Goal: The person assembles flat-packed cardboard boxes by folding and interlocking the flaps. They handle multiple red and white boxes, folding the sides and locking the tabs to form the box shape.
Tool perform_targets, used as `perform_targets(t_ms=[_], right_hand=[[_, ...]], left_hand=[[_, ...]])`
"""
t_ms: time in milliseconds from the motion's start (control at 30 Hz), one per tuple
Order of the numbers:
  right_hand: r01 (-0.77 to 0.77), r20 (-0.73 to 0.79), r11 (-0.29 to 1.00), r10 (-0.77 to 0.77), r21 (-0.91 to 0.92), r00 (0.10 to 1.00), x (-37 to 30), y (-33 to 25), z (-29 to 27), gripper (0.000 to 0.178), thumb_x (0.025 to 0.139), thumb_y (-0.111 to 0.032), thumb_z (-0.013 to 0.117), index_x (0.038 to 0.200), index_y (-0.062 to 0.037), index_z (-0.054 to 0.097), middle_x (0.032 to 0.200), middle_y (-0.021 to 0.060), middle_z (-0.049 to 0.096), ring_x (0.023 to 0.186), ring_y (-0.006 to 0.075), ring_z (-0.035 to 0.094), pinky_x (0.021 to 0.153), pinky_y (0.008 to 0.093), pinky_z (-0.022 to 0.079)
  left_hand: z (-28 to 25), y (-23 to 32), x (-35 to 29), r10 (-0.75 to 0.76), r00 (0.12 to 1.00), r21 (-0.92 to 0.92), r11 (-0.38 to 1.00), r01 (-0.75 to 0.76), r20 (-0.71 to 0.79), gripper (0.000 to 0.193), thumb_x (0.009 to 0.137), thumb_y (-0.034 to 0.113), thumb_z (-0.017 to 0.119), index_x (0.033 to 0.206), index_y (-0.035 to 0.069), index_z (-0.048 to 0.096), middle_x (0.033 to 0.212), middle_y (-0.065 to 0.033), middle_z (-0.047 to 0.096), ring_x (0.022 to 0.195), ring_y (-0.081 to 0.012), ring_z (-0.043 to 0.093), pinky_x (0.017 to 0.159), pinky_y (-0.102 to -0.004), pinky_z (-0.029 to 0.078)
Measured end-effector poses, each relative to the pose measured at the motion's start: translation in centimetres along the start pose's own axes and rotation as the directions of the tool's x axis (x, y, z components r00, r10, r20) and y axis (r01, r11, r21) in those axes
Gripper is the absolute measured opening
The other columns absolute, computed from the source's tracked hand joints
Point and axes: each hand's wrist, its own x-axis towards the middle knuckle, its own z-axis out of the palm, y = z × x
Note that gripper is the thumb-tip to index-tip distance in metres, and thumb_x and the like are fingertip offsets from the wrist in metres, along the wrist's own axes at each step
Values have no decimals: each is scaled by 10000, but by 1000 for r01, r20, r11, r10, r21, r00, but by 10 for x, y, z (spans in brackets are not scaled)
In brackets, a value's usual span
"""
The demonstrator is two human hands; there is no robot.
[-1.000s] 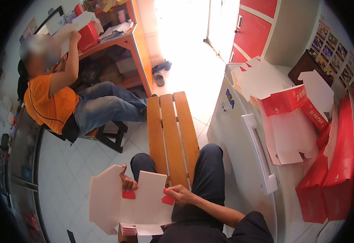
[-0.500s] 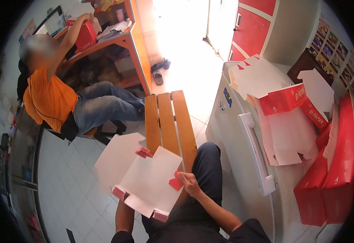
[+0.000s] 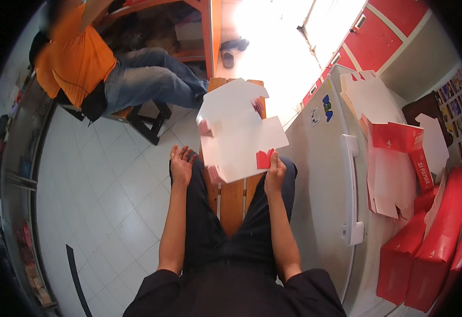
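Carton blank: one, white inner face up (image 3: 236, 132), centre of the frame, above the slatted bench; whether it rests there or is held clear cannot be told.
Red tab: one (image 3: 264, 159), folded onto the white face at the blank's lower right.
Small flaps: pinkish, bent up at the left edge (image 3: 205, 128) and near the top right corner; blurred, fold angle unclear.
Right hand: (image 3: 276, 176), thumb and fingers pinched on the blank's lower right edge, beside the red tab.
Left hand: (image 3: 182, 165), palm upward, fingers loosely spread, holding nothing; left of the blank, apart from it, over the left knee; contact with the leg unclear.
Step in hand: judged to be one-handed handling of a part-folded blank, walls not yet raised.
Next move, as judged: further folding would call for the left hand on the far edge, with the right grip kept.
Bench: wooden slats (image 3: 232, 206), centre, largely covered by blank and legs.
Appliance: white, with a long handle (image 3: 353, 190), right of centre; loose white-and-red cartons (image 3: 389, 137) on top.
Red cartons: several (image 3: 400, 259), lower right, the outermost lost in the dark rim.
Co-worker: orange shirt (image 3: 80, 63), upper left; head and hands cut off or obscured.
Doorway: top centre, overexposed, detail lost.
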Motion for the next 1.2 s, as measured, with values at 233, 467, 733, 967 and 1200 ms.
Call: perform_targets(t_ms=[233, 467, 733, 967, 1200], right_hand=[[-230, 141, 689, 437, -688, 888, -9, 61, -13, 491, 1005, -385, 445, 951, 58, 650, 763, 120, 682, 664, 193, 704, 578, 319, 556], [400, 419, 367, -29, -840, 907, -44, 14, 16, 213, 871, -191, 650, 797, 3, 696, 659, 146, 673, 614, 333, 672, 613, 399, 530], [622, 684, 515, -90, -590, 724, -39, 59, 54, 436, 824, -42, 604, 1251, -18, 520, 1300, 266, 489, 1253, 399, 445, 1040, 450, 376], [540, 597, 268, 229, -798, 769, -8, 56, 6, 637, 805, -177, 730, 1357, -52, 437, 1490, 214, 360, 1376, 371, 350, 1142, 437, 311], [615, 612, 133, 388, -777, 689, 9, 43, 4, 574, 816, -107, 670, 1333, -27, 436, 1439, 229, 428, 1302, 350, 463, 1081, 421, 397]], left_hand=[[-4, -8, 1, 105, 994, 284, 953, -110, 32, 481, 992, 165, 510, 1411, 100, 284, 1159, -106, 485, 1038, -207, 538, 889, -406, 492], [22, -1, -28, 453, 830, 766, 390, -512, 325, 307, 901, 72, 565, 1203, 24, 544, 1065, -110, 592, 962, -226, 583, 845, -341, 487], [26, -45, -45, 13, 553, 549, -145, -823, 833, 504, 768, 123, 651, 1253, 59, 531, 1217, -154, 566, 1236, -350, 483, 1041, -445, 375], [-34, -32, -11, -296, 730, 554, -495, -669, 617, 822, 768, 364, 736, 1408, -10, 380, 1455, -164, 405, 1395, -372, 312, 1145, -442, 296], [-29, -33, -4, -316, 581, 339, -571, -748, 750, 608, 812, 295, 683, 1302, -19, 509, 1288, -167, 544, 1226, -362, 505, 1056, -447, 400]])
